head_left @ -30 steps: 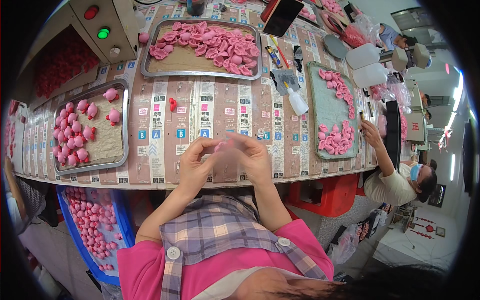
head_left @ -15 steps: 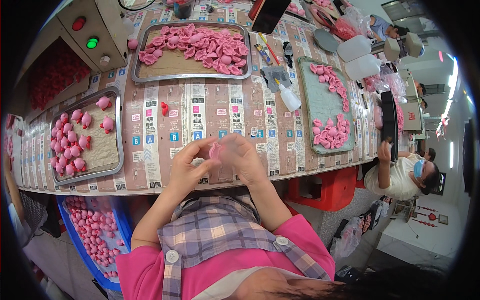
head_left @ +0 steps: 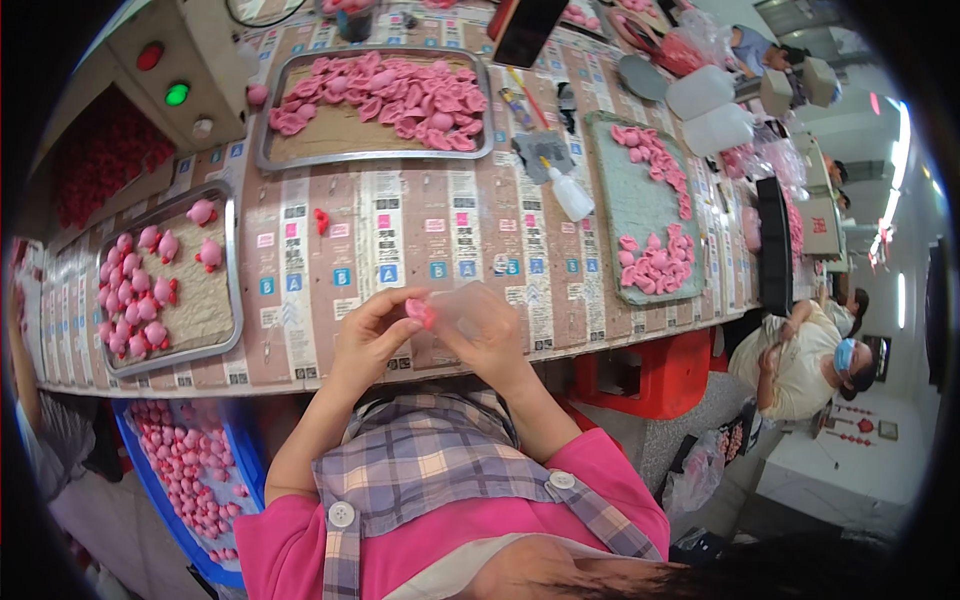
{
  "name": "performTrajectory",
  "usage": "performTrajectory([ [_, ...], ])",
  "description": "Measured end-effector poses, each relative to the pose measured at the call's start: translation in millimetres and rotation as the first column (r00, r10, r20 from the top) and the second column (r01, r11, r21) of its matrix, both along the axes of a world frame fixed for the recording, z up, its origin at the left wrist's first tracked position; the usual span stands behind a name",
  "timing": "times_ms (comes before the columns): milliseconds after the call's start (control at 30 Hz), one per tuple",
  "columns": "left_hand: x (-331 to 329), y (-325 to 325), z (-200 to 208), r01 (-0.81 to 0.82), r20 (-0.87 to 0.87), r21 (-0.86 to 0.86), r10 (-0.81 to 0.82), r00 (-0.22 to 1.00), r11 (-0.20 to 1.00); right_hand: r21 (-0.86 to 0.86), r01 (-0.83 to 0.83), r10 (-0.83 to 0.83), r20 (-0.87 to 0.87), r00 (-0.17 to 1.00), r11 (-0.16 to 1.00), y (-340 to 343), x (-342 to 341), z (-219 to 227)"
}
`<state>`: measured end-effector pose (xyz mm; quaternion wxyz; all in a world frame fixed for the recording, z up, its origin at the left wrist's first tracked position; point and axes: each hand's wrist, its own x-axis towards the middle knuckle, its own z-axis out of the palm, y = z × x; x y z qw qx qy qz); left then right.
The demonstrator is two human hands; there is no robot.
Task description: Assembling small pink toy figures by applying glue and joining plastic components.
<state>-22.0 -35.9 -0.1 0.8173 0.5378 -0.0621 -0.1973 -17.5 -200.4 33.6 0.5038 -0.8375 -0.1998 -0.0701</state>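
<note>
My left hand [head_left: 368, 340] pinches a small pink molded piece [head_left: 420, 314] between thumb and fingertips, just above the table's near edge. My right hand [head_left: 490, 330] is beside it, fingers smeared by motion, so I cannot tell whether it holds anything. Beyond both hands a small red piece [head_left: 321, 221] lies on the table. At the left, a metal tray [head_left: 234, 290] carries round pink figures with red feet. Across the table, a larger metal tray [head_left: 375, 156] holds a heap of pink curled pieces and a few balls. More pink pieces lie in the greenish tray [head_left: 640, 210] at the right.
A white squeeze bottle [head_left: 571, 195] lies on a grey cloth [head_left: 540, 150]. A machine with red and green lights [head_left: 150, 75] stands far left. Below the table are a blue bin [head_left: 245, 440] of pink figures and a red stool [head_left: 660, 375]. A masked person [head_left: 800, 360] is at the right.
The pink piece in my left hand has turned and shows a redder side. My right hand has shifted slightly and is blurred. The person at the right has lowered a raised hand.
</note>
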Motion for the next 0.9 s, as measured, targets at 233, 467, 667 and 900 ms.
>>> performTrajectory([
  [233,0.3,-16.9,2.1,-0.225,-0.001,-0.021,0.225,0.974,0.974,-0.221,0.058,-0.023,0.158,0.987,0.974,17.8,-0.2,-6.9],
  [467,3.9,5.6,-0.3,-0.235,-0.117,-0.165,0.217,0.969,0.958,-0.261,0.632,-0.584,0.242,0.775,0.73,-106.2,76.1,-6.7],
  [667,-0.3,4.3,0.6,-0.182,-0.101,-0.205,0.165,0.981,0.962,-0.585,0.593,-0.556,0.271,0.786,0.553,-146.8,113.1,-42.1],
  [900,-4.3,8.8,2.5,-0.19,-0.119,-0.192,0.17,0.978,0.963,-0.497,0.542,-0.617,0.016,0.787,0.677,-135.1,106.2,-33.4],
])
